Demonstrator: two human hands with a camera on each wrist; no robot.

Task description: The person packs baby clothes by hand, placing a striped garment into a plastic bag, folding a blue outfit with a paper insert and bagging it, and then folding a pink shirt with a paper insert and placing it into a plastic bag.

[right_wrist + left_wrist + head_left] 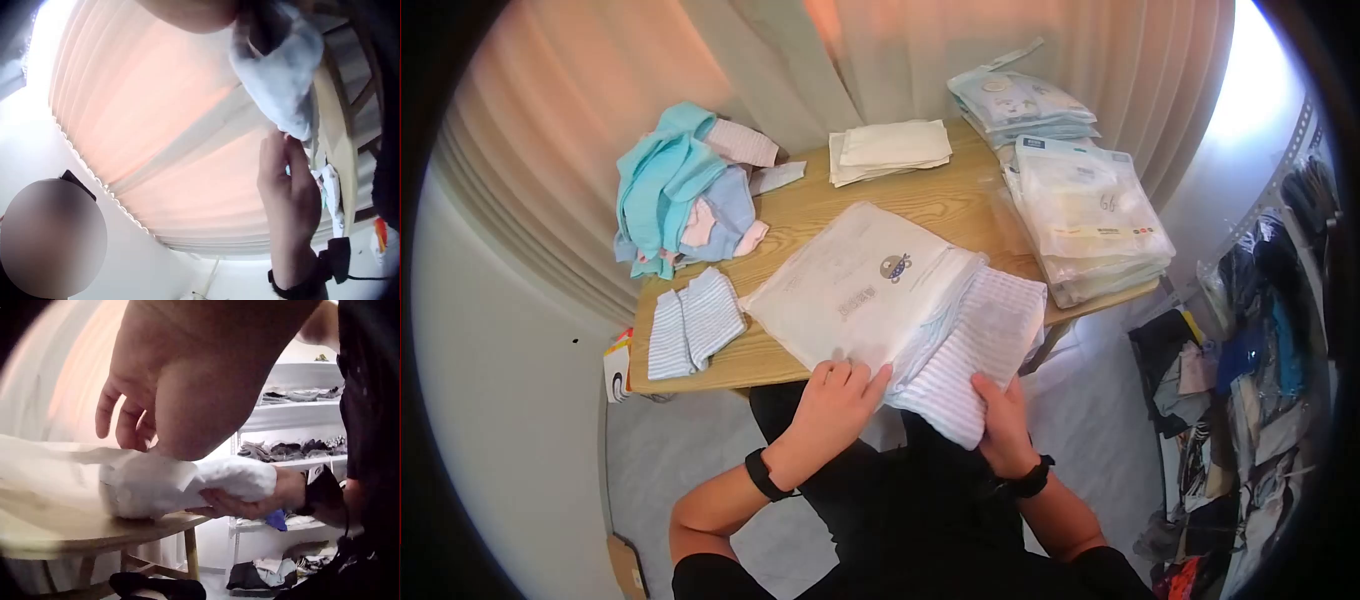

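A white packaging bag printed with a small bear lies slanted across the wooden table, its mouth towards the front right. Part of a folded striped garment, white and pale blue, is inside that mouth; the rest sticks out past the table's front edge. My left hand pinches the bag at the near side of its mouth, fingers bent over it. With the thumb on top and the fingers underneath, my right hand grips the garment's outer end. In the left wrist view, those right-hand fingers show beneath it.
Another folded striped garment lies at the table's left front. Behind it is a heap of turquoise, blue and pink clothes. Flat white bags lie at the back; filled clear packages are stacked right. Shelves with clothes stand at far right.
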